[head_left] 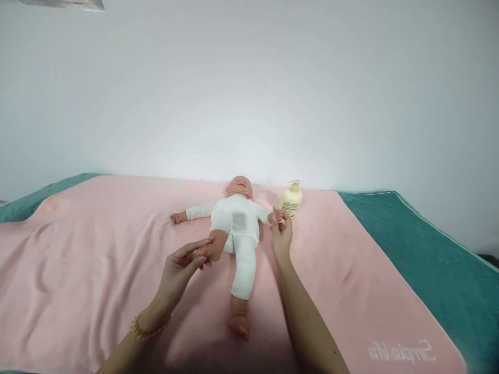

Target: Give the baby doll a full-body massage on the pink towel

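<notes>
A baby doll (245,223) with a white cloth body lies on its back on a pink blanket (331,291), its head toward the wall. My left hand (183,267) grips the doll's foot on the left side, and that leg is raised and bent. My right hand (281,234) pinches the doll's hand on the right side. The doll's other leg lies stretched toward me, and its other arm reaches out to the left. Just behind my right hand stands a pale yellow pump bottle (291,200), upright.
A green cover (421,249) shows beyond the blanket on the right and at the far left. Behind the blanket rises a plain pale wall (249,93). White lettering marks the blanket's lower right.
</notes>
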Motion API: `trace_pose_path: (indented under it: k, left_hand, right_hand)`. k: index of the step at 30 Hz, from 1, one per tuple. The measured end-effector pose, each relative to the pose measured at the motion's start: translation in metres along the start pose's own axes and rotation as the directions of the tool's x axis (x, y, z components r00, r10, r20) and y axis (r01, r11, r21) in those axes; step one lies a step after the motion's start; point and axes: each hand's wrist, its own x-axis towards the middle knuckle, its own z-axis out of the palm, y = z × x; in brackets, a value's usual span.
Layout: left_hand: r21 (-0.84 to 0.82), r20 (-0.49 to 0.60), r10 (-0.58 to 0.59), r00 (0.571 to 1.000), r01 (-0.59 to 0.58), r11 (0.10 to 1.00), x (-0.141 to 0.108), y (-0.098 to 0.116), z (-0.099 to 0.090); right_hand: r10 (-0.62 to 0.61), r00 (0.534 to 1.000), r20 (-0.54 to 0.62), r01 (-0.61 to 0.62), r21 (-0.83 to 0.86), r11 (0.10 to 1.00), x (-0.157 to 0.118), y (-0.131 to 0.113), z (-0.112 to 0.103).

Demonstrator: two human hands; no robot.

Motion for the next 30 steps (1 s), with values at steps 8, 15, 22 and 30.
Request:
trace_pose_path:
  k: [8,15,22,30]
  left_hand:
    - [0.081,0.066,-0.103,0.992,0.098,0.992,-0.056,-0.014,-0.031]
    - [0.190,0.083,-0.181,0.980,0.162,0.968,-0.084,-0.035,-0.036]
    - [0.262,0.078,-0.183,0.980,0.157,0.952,-0.093,-0.041,-0.034]
    - [0.251,0.060,-0.092,0.994,0.074,0.965,-0.082,-0.027,-0.037]
  right_hand:
    - [0.343,0.902,-0.263,-0.290,0.220,0.931,0.028,0.024,-0.030]
    - [0.366,0.898,-0.243,-0.306,0.250,0.918,0.030,0.029,-0.031]
    - [0.377,0.894,-0.241,-0.317,0.254,0.914,0.032,0.029,-0.033]
    - [0.155,0.962,-0.227,-0.135,0.100,0.986,0.016,0.014,-0.019]
